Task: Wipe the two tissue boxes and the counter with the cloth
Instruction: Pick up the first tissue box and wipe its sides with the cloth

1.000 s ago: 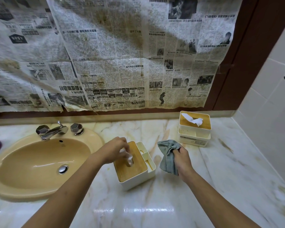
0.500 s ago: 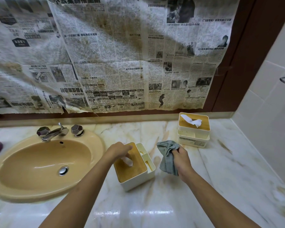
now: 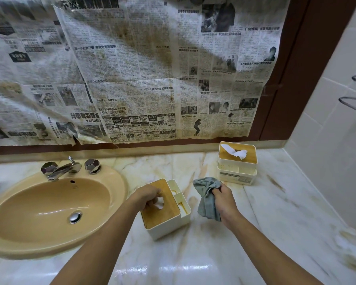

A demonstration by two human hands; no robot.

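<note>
Here's the near tissue box (image 3: 169, 228), white-walled with a wooden lid, standing at a slant on the marble tabletop (image 3: 214, 256) just right of the sink (image 3: 49, 212). An open side compartment runs along its right edge. The left hand (image 3: 147, 197) is down on that lid, and its grip is clamped on the white tissue (image 3: 160, 203) poking out of the slot, fingers curled in and pinching it.

Over to the right hand (image 3: 224, 200): it hovers just beside the box, not touching it, with its grip closed tight around the cloth (image 3: 207, 199). That cloth is grey-blue and bunched, one end sticking up above the knuckles, the rest hanging down past the wrist.

Further back and to the right, the far tissue box (image 3: 237, 167) stands against the back ledge, well apart from both hands. It is square to the wall, and a second tissue (image 3: 234, 152) lies flopped across its wooden lid.

The tabletop shows brownish streaks and a bright glare near the front edge. The sink is a tan oval basin with a chrome faucet (image 3: 60, 168) between two faceted knobs. Stained newspaper (image 3: 152, 68) covers the wall behind, its lower edge torn above the basin, and pale wall tiles (image 3: 327, 130) close off the right side.
</note>
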